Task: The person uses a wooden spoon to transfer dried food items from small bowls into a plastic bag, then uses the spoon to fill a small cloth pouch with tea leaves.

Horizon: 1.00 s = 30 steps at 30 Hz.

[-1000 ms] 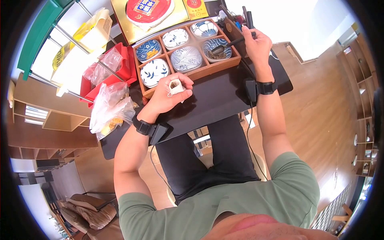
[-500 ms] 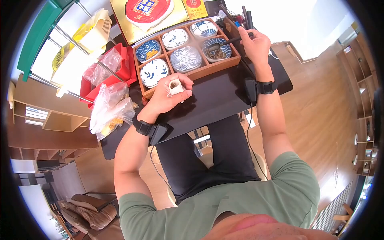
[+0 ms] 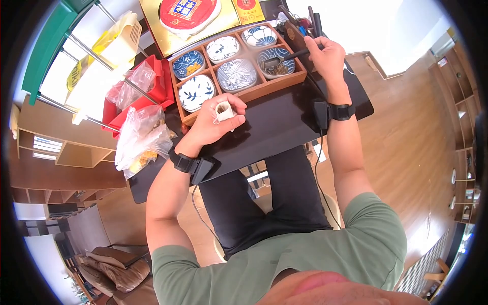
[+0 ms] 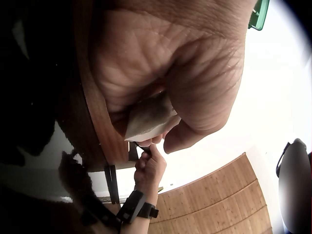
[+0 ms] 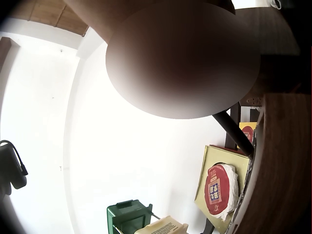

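My left hand (image 3: 212,121) holds a small white tea bag (image 3: 223,110) with its mouth up and a thin string hanging at its side. In the left wrist view the bag (image 4: 152,117) sits between thumb and fingers. My right hand (image 3: 329,60) grips the dark handle of a scoop (image 3: 299,54) at the tray's right end. The scoop's head is inside a blue wave-patterned bowl (image 3: 290,66), over brown, dry, tea-like pieces. In the right wrist view a blurred patch hides most of the hand; the dark handle (image 5: 233,130) slants out below it.
The divided wooden tray (image 3: 249,93) bears several patterned bowls. Behind it, a red-wrapped round cake (image 3: 190,12) lies on a gold box (image 3: 152,25). A red bin (image 3: 168,84) and a plastic bag (image 3: 140,134) stand left, on a dark table (image 3: 269,122).
The scoop's head has shifted slightly left and turned inside the bowl, with small movements of the right hand. My left hand and the tea bag have stayed in place.
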Tool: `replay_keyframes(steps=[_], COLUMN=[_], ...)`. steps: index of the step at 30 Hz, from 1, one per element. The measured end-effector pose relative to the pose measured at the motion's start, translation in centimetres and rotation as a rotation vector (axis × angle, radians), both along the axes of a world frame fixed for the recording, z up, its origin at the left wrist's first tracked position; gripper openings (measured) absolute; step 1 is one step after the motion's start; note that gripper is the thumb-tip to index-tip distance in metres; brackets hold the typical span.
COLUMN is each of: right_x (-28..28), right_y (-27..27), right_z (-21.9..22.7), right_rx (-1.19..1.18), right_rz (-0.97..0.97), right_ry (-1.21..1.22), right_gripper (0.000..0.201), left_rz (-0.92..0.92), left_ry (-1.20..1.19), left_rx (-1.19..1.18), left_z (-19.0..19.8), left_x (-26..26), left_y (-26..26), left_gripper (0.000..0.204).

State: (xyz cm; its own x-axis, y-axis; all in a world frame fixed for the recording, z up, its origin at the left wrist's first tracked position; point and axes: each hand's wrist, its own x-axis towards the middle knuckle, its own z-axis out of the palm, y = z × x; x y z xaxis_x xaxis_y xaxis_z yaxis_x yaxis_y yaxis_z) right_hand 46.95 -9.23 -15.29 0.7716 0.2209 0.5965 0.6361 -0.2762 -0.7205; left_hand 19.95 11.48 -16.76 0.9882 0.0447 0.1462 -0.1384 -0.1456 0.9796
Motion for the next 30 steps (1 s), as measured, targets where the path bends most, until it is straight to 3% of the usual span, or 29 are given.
replay_keyframes(steps=[8,30], right_x=[-0.2,0.3], right_y=[-0.7,-0.9], right_z=[1.0,0.7], right_rx=[-0.107,-0.138], right_rz=[0.022,0.041], right_ry=[0.159,0.169], right_gripper=[0.032,0.035], left_rz=[-0.007,0.011], left_ry=[0.004,0.015], left_rx=[-0.003,0.0], left_z=[-0.1,0.2], left_x=[0.0,0.0], left_y=[0.1,-0.2], left_gripper=[0.02,0.019])
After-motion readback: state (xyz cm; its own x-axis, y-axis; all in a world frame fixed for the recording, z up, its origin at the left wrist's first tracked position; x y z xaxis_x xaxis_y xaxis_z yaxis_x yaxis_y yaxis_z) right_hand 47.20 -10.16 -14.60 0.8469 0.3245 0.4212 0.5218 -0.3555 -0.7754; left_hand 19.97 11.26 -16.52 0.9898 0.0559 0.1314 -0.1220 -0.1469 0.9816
